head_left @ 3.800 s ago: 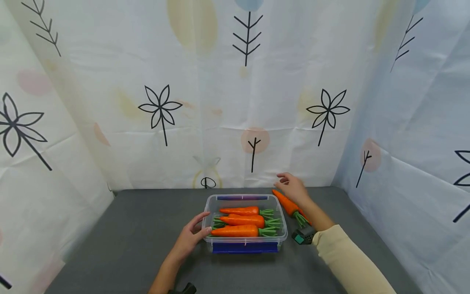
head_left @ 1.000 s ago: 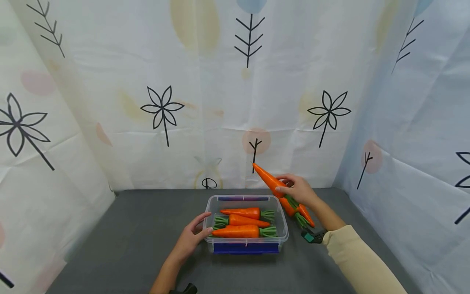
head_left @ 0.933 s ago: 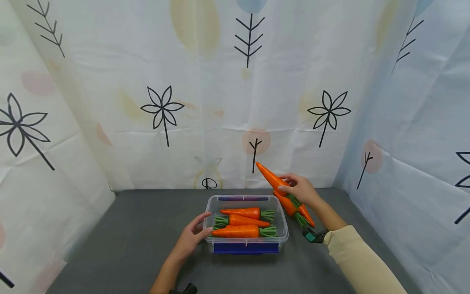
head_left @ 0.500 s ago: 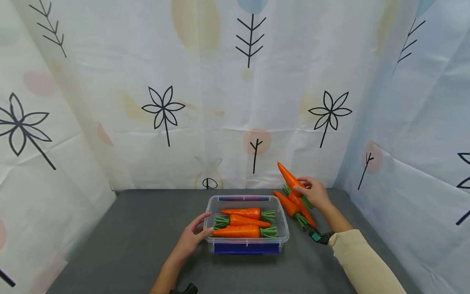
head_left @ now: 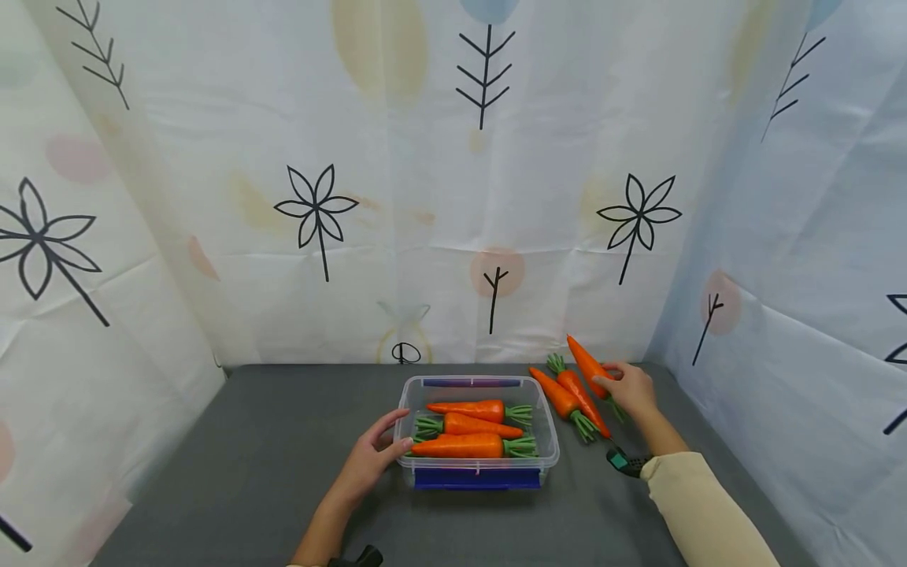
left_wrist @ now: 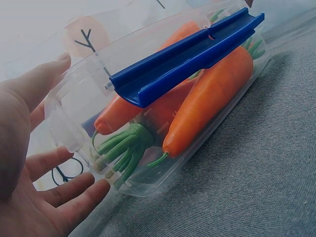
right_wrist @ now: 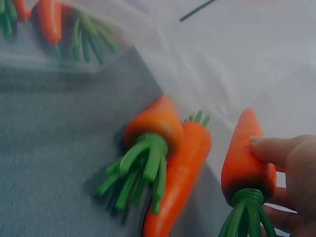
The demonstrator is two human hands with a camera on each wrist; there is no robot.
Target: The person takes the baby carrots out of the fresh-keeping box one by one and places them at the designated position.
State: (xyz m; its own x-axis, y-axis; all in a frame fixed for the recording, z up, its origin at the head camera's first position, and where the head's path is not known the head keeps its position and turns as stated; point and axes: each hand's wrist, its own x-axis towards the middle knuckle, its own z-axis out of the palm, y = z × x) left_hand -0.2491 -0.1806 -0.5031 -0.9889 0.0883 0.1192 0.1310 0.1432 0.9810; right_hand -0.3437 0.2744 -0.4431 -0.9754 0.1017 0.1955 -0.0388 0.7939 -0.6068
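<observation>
My right hand (head_left: 633,389) pinches a carrot (head_left: 587,365) between thumb and fingers at the right of the table, its tip pointing up and away. In the right wrist view that carrot (right_wrist: 247,158) has its green stems hanging below. Beside it, two carrots lie on the table, one carrot (head_left: 556,391) partly over another carrot (head_left: 577,387). My left hand (head_left: 370,452) rests its relaxed fingers against the left end of a clear plastic box (head_left: 409,387). In the left wrist view the fingertips meet the box's end wall (left_wrist: 74,128). Several carrots lie inside.
The lidless box has blue clips, one blue clip (head_left: 476,479) on its near side. Grey cloth covers the table (head_left: 283,441). A printed white curtain (head_left: 425,197) stands close behind and along both sides.
My right hand has lifted a carrot, carried it right past the other two, and lowered it toward the table. A carrot now lies reversed in the box's middle row. My left hand stays put.
</observation>
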